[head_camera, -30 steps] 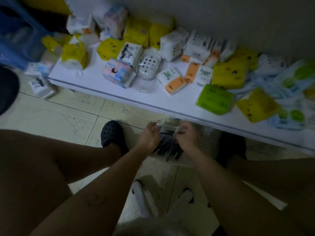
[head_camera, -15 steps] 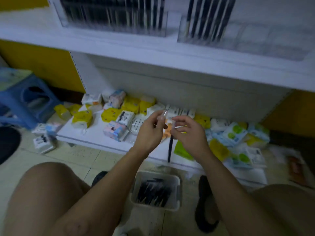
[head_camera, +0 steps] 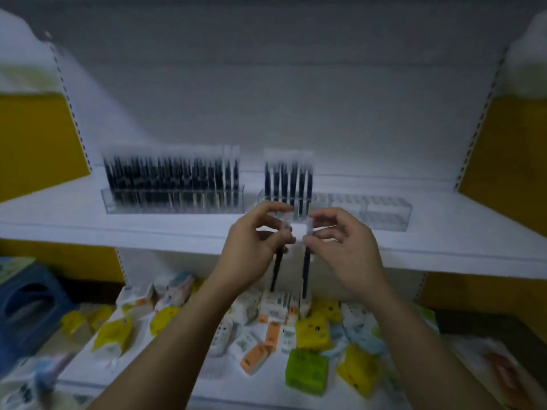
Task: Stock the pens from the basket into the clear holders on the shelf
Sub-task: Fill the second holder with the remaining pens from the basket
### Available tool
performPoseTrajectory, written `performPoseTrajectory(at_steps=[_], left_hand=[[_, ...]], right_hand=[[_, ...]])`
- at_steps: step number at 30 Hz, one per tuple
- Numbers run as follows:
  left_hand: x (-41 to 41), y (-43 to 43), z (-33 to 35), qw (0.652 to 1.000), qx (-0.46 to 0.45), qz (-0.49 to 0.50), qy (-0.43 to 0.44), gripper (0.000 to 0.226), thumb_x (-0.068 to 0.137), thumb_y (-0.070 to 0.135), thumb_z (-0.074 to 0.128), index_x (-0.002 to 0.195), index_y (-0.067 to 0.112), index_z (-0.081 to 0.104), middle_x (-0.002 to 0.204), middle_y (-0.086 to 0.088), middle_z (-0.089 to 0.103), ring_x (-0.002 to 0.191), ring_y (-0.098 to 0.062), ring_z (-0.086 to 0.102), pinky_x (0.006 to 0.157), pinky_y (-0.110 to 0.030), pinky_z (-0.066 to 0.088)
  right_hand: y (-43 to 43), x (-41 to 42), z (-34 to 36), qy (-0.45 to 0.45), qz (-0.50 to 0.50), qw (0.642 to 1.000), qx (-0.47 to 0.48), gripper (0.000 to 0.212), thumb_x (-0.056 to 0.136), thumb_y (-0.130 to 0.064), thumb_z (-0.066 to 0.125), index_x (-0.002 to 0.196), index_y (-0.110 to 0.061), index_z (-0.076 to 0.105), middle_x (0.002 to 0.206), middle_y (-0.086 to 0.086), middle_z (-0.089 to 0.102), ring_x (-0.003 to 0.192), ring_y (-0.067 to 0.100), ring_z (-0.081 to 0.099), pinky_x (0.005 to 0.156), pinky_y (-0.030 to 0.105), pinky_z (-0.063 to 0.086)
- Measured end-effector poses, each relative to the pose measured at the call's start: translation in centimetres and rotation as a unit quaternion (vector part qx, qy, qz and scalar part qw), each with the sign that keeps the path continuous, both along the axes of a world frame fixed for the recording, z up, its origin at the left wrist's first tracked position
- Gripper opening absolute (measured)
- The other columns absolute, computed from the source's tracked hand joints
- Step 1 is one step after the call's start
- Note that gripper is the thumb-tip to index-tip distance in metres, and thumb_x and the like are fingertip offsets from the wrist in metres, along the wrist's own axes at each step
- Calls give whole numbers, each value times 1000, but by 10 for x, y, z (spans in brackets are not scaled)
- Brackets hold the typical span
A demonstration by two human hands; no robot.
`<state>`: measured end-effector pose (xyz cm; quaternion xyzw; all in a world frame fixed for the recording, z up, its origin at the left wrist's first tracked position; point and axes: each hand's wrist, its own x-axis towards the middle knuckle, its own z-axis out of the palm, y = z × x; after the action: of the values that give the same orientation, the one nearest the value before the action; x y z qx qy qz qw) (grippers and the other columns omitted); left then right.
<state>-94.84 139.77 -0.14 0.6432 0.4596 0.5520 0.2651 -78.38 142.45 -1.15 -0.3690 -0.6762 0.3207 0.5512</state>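
Observation:
My left hand (head_camera: 260, 235) pinches a black pen (head_camera: 276, 270) by its clear cap, the barrel hanging down. My right hand (head_camera: 340, 241) pinches a second black pen (head_camera: 305, 270) the same way. Both hands hover just in front of the white shelf (head_camera: 88, 220), below the right clear holder (head_camera: 384, 211), which has a few pens (head_camera: 288, 182) standing at its left end. The left clear holder (head_camera: 174, 199) is packed with several black pens. The basket is out of view.
The lower shelf (head_camera: 97, 362) is strewn with tissue packs, small boxes and a green pack (head_camera: 306, 371). A blue stool (head_camera: 26, 303) stands at the left. Yellow side panels flank the shelving.
My hands rose from the basket on the floor, each with a pen, up to the shelf's front edge. The view tilted upward, so the basket dropped out of sight.

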Motion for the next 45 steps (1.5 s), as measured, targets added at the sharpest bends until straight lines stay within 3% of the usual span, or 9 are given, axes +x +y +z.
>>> performPoseTrajectory(at_steps=[5,13,16,20,28,35,38,43,45], left_hand=[[18,25,50,993,68,44,87,28,83,10,71,98,22,51,85,3,59,70,-12,67,58,-30,59],[46,73,108,967,159,77,184,28,83,15,72,94,23,48,105,2,62,77,-7,64,59,-15,54],[48,94,114,957,190,90,201,27,82,16,73,94,20,49,105,-3,65,80,-12,64,67,-23,57],[51,121,113,953,200,97,204,29,80,15,75,91,21,50,99,-4,67,87,-17,64,79,-35,57],[52,151,97,953,178,92,227,24,82,16,73,90,20,51,94,-2,67,86,-14,64,72,-29,55],[46,156,98,960,182,100,186,20,81,20,74,94,15,60,90,3,68,82,-10,65,74,-26,55],[43,154,101,962,185,96,177,20,80,22,75,93,19,59,88,6,68,80,-3,64,74,-22,55],[46,154,92,951,165,105,241,19,83,28,71,94,21,57,89,7,65,81,-10,62,76,-32,55],[47,158,87,943,156,130,266,17,85,33,68,92,25,54,87,12,61,85,-11,58,90,-38,50]], right_hand=[[23,19,48,10,-34,998,49,33,80,-3,74,100,-27,64,97,-10,66,81,8,68,76,31,59],[71,36,102,26,-101,987,125,30,82,-7,73,101,-27,60,95,-16,62,85,9,68,78,25,58],[90,38,107,43,-122,982,138,30,84,-6,71,102,-26,60,95,-17,61,85,6,67,73,14,54],[115,32,103,45,-112,985,125,30,84,-5,71,101,-27,60,94,-17,61,83,3,66,71,11,52],[143,33,81,28,-120,987,100,30,84,-4,70,101,-28,60,95,-16,62,82,0,65,68,9,51],[141,33,71,-93,-89,990,63,36,90,-12,64,116,-36,56,97,-11,63,84,-2,61,59,4,44],[137,36,70,-178,-70,980,51,50,93,-14,59,130,-43,43,100,-7,61,87,4,61,69,13,47],[139,40,75,-234,-62,970,23,59,95,-12,56,135,-49,33,105,-5,62,85,7,60,65,16,45],[139,40,76,-258,-60,964,17,57,96,-12,54,136,-48,35,110,-4,61,86,8,60,66,18,46]])
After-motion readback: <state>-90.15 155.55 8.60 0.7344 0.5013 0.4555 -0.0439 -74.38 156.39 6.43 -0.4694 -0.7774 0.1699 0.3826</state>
